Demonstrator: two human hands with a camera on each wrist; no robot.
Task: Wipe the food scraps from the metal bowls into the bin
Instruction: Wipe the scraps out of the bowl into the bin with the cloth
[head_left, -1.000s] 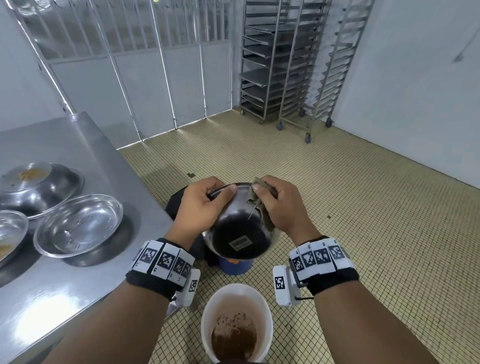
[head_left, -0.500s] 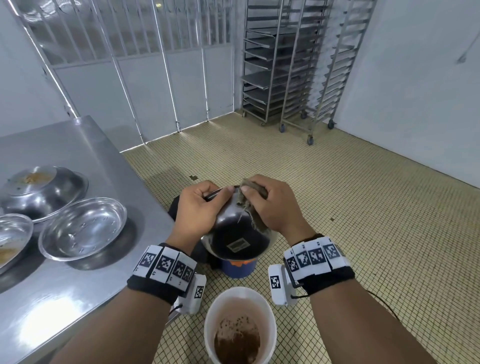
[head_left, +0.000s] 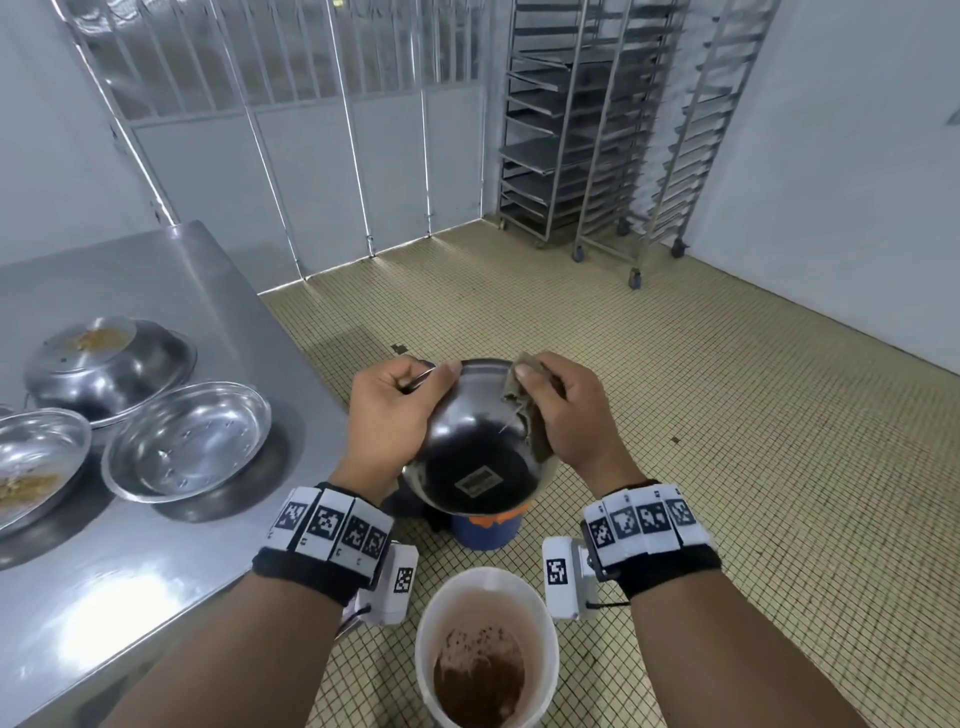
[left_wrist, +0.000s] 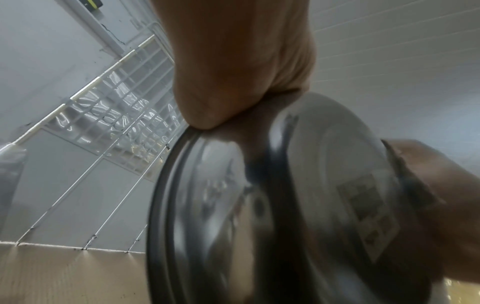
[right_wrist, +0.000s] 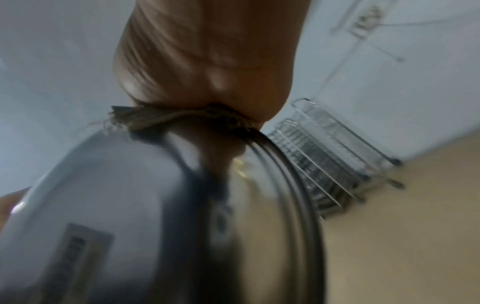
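At nine o'clock from my hands the steel counter (head_left: 156, 561) carries three metal bowls: one with brown scraps (head_left: 31, 467) at the left edge, an overturned bowl (head_left: 109, 364) behind it with scraps on its base, and a clean upright bowl (head_left: 192, 441) just beside both. At centre I see the left hand (head_left: 389, 421) gripping the rim of the held bowl (head_left: 478, 452), fingers (head_left: 410, 371) curled over the edge and thumb lying on the outer wall. The bowl is tipped away from me, its stickered base toward the camera, so its inside is hidden. It hangs above a blue bucket (head_left: 485, 530), which it partly covers; a white bin (head_left: 488, 649) with brown waste sits on the tiled floor at six o'clock. On the bowl's right rim the right hand (head_left: 571, 415) pinches a frayed cloth (head_left: 524, 410) against the metal, its fingers pressed together over the edge. At one o'clock, well apart, two wheeled tray racks (head_left: 587, 135) stand against the wall. Since a second ago both hands and the bowl have stayed in nearly the same pose; the cloth-holding thumb has shifted slightly along the rim.
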